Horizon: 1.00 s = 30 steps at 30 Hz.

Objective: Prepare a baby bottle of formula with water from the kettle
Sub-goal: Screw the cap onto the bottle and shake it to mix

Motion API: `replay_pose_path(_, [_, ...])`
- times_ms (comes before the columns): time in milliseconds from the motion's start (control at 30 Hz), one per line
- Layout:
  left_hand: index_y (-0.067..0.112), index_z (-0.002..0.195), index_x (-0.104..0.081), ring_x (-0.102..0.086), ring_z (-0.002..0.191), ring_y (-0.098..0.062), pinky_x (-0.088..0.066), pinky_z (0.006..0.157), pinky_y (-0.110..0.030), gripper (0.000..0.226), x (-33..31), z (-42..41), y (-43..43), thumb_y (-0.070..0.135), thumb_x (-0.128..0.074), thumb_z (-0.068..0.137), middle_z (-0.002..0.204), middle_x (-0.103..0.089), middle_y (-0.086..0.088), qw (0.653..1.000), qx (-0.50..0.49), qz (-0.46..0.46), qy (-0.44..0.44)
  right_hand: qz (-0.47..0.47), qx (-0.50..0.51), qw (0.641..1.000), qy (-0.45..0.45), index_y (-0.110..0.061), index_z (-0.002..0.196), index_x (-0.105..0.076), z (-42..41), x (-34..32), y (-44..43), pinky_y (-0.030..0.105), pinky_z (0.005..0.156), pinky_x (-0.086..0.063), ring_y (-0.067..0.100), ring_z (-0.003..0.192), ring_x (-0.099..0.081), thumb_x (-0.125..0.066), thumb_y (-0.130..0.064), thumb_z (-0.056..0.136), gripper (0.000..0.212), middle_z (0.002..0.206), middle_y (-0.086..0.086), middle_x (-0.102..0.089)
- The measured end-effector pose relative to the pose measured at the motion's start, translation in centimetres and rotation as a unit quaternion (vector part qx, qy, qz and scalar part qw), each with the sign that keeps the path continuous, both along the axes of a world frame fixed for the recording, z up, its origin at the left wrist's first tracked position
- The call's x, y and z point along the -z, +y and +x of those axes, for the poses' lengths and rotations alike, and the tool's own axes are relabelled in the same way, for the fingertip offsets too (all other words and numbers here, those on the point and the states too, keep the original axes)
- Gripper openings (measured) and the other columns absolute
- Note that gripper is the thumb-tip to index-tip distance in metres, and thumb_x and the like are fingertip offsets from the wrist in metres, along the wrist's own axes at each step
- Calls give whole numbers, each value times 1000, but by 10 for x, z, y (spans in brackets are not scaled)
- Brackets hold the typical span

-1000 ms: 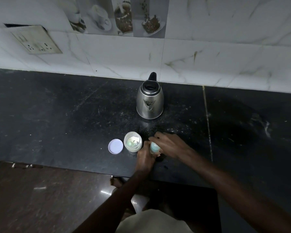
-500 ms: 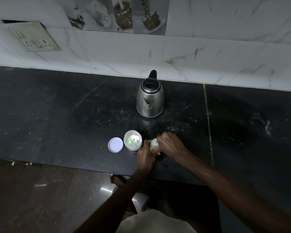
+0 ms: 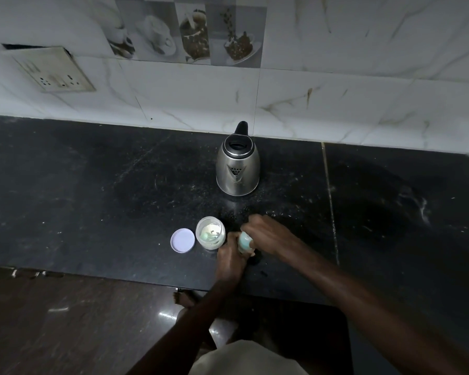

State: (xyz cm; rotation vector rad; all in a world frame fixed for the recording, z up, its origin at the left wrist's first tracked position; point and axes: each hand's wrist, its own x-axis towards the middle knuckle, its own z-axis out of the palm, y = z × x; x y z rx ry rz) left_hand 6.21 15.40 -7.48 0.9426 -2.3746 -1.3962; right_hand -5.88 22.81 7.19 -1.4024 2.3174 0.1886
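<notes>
A small baby bottle (image 3: 244, 242) with a pale teal top stands near the front edge of the black counter (image 3: 92, 201). My left hand (image 3: 230, 259) wraps around its body from below. My right hand (image 3: 267, 232) closes over its top from the right. Just left of the bottle sits an open clear jar of formula powder (image 3: 210, 232) with a small scoop inside. Its white lid (image 3: 182, 240) lies flat to the jar's left. A steel kettle (image 3: 238, 166) with a black handle stands behind, near the wall, its spout facing me.
A marble-tiled wall (image 3: 336, 98) backs the counter, with a socket plate (image 3: 53, 70) at the upper left. The counter's front edge runs just below my hands, with a dark floor (image 3: 65, 326) beneath.
The head camera tilted slightly, shifting the scene. My right hand has shifted a little over the bottle's top while my left hand keeps hold of the bottle.
</notes>
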Motion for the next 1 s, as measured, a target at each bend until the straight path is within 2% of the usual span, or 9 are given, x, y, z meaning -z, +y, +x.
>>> replay_pose_path(100, [25,117,-56,-70,85,-17,-59,74,-45,50,3,0,0,29,-86,77,99,-74,4,1000,7,-2,1,8,23,1000,9,-3,113,-70,4,-5,-5,36,74,-49,33,102,-68,-75,-20,93,27,114,17,-66])
replay_pose_path(267, [28,117,-56,-70,85,-11,-60,73,-42,51,8,-1,-2,27,-86,76,97,-73,6,1000,12,3,-1,-2,54,997,54,-8,116,-70,8,4,1,39,81,-51,32,104,-69,-62,-59,96,55,115,15,-70])
replay_pose_path(400, [24,116,-61,-68,89,4,-55,74,-18,52,9,-2,-1,17,-90,74,96,-70,17,1000,26,-1,6,-31,28,998,47,-11,124,-64,-1,10,-1,43,89,-51,32,114,-65,-50,-75,93,72,125,13,-65])
replay_pose_path(500, [19,111,-65,-71,85,-9,-51,71,-22,45,13,-4,-3,23,-90,74,96,-75,9,999,28,-18,-28,-116,-5,992,40,-14,124,-63,1,21,-8,47,92,-51,30,117,-60,-45,-70,94,66,125,9,-64])
replay_pose_path(567, [14,110,-66,-71,82,-16,-50,68,-29,42,15,-5,-3,24,-88,75,94,-76,1,999,19,-26,-33,-159,-45,985,58,-16,118,-66,3,33,-12,46,85,-55,28,108,-62,-62,-56,93,47,115,6,-66])
replay_pose_path(633, [12,115,-66,-68,85,-15,-49,70,-30,43,14,-6,-2,24,-85,78,98,-75,0,999,22,-39,-26,-171,-65,980,77,-20,120,-63,7,46,-15,42,82,-56,24,105,-60,-80,-36,84,44,116,2,-62])
replay_pose_path(733, [10,117,-65,-69,89,-17,-49,73,-28,43,9,-5,-2,35,-70,82,102,-74,-2,998,33,-57,-7,-179,-50,981,48,-16,123,-62,10,61,-14,41,86,-53,25,109,-58,-61,-21,91,32,123,3,-61])
replay_pose_path(833, [5,116,-63,-69,83,-24,-52,69,-37,43,7,-8,0,34,-62,85,97,-73,-8,998,20,-62,-22,-202,-61,977,40,-7,104,-71,13,81,-16,44,93,-49,29,104,-59,-39,-15,93,34,115,7,-67])
replay_pose_path(1000, [6,123,-61,-71,96,-21,-51,75,-27,35,12,-3,-1,29,-52,98,108,-71,-6,995,38,-87,-42,-200,51,978,33,-18,94,-66,21,108,-25,40,91,-45,24,97,-58,-40,-18,98,26,102,0,-66])
